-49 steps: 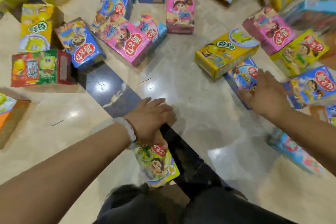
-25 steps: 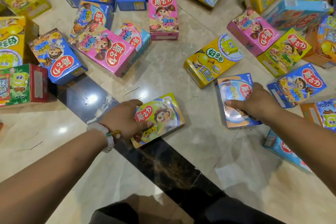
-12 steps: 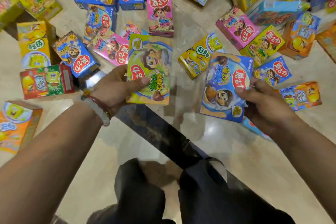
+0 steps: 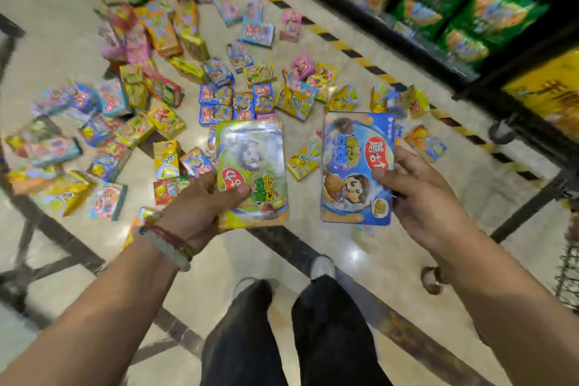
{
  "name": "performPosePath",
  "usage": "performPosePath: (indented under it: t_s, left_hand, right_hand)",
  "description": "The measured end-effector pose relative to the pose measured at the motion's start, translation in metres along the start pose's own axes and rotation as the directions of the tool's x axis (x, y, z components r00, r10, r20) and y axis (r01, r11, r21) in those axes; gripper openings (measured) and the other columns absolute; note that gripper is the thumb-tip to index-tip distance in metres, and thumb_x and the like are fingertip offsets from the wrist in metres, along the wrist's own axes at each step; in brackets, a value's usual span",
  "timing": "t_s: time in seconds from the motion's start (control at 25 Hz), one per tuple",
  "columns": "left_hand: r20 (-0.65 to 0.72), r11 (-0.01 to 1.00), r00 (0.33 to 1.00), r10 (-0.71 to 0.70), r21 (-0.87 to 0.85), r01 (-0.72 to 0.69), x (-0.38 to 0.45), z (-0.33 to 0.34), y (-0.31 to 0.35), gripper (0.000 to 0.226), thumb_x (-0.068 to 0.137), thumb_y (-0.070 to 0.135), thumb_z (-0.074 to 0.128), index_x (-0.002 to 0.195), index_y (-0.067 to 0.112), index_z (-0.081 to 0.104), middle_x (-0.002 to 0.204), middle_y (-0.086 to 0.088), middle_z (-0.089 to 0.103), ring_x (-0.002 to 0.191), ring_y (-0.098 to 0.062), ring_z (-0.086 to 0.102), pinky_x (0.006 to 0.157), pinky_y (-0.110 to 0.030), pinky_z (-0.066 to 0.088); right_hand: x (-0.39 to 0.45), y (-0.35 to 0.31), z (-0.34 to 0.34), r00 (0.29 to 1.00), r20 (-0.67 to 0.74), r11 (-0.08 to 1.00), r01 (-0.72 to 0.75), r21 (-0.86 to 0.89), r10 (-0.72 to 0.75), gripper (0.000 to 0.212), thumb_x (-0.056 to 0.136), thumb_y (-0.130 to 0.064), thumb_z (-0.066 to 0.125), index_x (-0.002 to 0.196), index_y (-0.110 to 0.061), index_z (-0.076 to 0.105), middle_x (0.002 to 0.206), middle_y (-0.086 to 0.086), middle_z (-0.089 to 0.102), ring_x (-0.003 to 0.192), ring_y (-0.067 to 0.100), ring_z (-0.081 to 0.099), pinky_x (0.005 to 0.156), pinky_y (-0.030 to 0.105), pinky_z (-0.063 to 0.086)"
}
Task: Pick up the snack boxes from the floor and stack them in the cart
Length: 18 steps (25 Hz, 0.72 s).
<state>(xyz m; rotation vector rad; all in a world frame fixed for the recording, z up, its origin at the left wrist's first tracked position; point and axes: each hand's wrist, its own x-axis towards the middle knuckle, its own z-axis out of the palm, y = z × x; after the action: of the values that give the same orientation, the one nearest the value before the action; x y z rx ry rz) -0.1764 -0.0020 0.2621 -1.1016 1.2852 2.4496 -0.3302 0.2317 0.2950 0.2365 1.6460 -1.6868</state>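
Observation:
My left hand [image 4: 200, 200] grips a green snack box [image 4: 253, 163] by its lower left corner, thumb across the front. My right hand [image 4: 419, 194] grips a blue snack box [image 4: 351, 166] by its right edge. Both boxes are held face up at waist height, side by side and apart, above the floor. Several more snack boxes [image 4: 216, 103] in blue, pink, yellow and green lie scattered over the floor ahead. A wire basket of the cart [image 4: 568, 276] shows at the right edge, only partly in view.
A dark shelf [image 4: 470, 50] stocked with green and yellow snack bags runs along the upper right, with a black-and-yellow striped line [image 4: 354, 53] on the floor before it. A dark metal frame [image 4: 40, 229] stands at the left. My legs and shoes [image 4: 321, 266] are below.
I have stood up from a crouch with both boxes lifted off the floor. The view has pulled back, and the shelf and cart have come into sight.

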Motion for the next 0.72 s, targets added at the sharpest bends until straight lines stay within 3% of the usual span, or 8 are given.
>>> performPosePath:
  t_s: [0.12,0.2,0.32,0.44,0.56,0.72]
  left_hand:
    - [0.029,0.999,0.999,0.04,0.011,-0.041,-0.05,0.024,0.044,0.06,0.057,0.014,0.083,0.111,0.004,0.06,0.092,-0.009,0.073,0.078,-0.022,0.071,0.063,-0.034,0.059]
    - [0.083,0.996,0.993,0.084,0.021,-0.086,-0.077,0.036,0.066,0.06,0.058,0.013,0.084,0.112,0.002,0.06,0.095,-0.012,0.073,0.082,-0.025,0.071,0.067,-0.037,0.059]
    - [0.171,0.987,0.978,0.118,0.087,-0.134,-0.11,0.048,0.091,0.038,0.067,0.011,0.066,0.104,0.004,0.061,0.088,-0.012,0.073,0.075,-0.024,0.071,0.059,-0.035,0.059]
    - [0.222,0.961,0.966,0.129,0.211,-0.177,-0.134,0.064,0.1,0.027,0.071,0.008,0.063,0.097,0.007,0.061,0.078,-0.006,0.073,0.064,-0.019,0.07,0.054,-0.034,0.056]
    - [0.297,0.954,0.952,0.077,0.257,-0.158,-0.15,0.093,0.093,0.032,0.068,0.002,0.071,0.098,0.007,0.063,0.088,-0.012,0.071,0.068,-0.022,0.07,0.062,-0.038,0.058]
    - [0.378,0.92,0.925,-0.02,0.37,-0.131,-0.163,0.147,0.063,0.051,0.062,0.004,0.078,0.11,0.005,0.059,0.099,-0.018,0.068,0.077,-0.028,0.067,0.066,-0.04,0.057]
  right_hand:
    - [-0.068,-0.042,0.014,0.994,-0.034,0.991,0.103,0.082,-0.101,0.033,0.078,-0.004,0.058,0.111,-0.006,0.062,0.106,0.01,0.071,0.085,0.021,0.07,0.071,0.033,0.059]
    - [-0.109,-0.055,0.02,0.985,-0.085,0.98,0.157,0.124,-0.147,0.022,0.084,0.0,0.054,0.102,-0.008,0.063,0.095,0.006,0.073,0.076,0.018,0.071,0.065,0.03,0.059]
    - [-0.162,-0.059,0.026,0.97,-0.146,0.958,0.22,0.185,-0.194,0.019,0.087,0.0,0.051,0.098,-0.008,0.063,0.089,0.006,0.074,0.072,0.017,0.071,0.061,0.031,0.059]
    - [-0.209,-0.055,0.02,0.953,-0.205,0.927,0.274,0.256,-0.225,0.016,0.079,-0.004,0.058,0.091,-0.011,0.067,0.084,0.005,0.074,0.069,0.017,0.071,0.059,0.03,0.059]
    - [-0.251,-0.044,-0.001,0.93,-0.288,0.893,0.318,0.317,-0.229,0.028,0.06,-0.017,0.07,0.087,-0.013,0.072,0.087,0.007,0.074,0.07,0.018,0.071,0.057,0.031,0.058]
    - [-0.305,-0.024,-0.049,0.872,-0.439,0.835,0.397,0.38,-0.216,0.013,0.086,-0.001,0.053,0.093,-0.008,0.06,0.075,0.003,0.074,0.062,0.013,0.07,0.055,0.03,0.058]
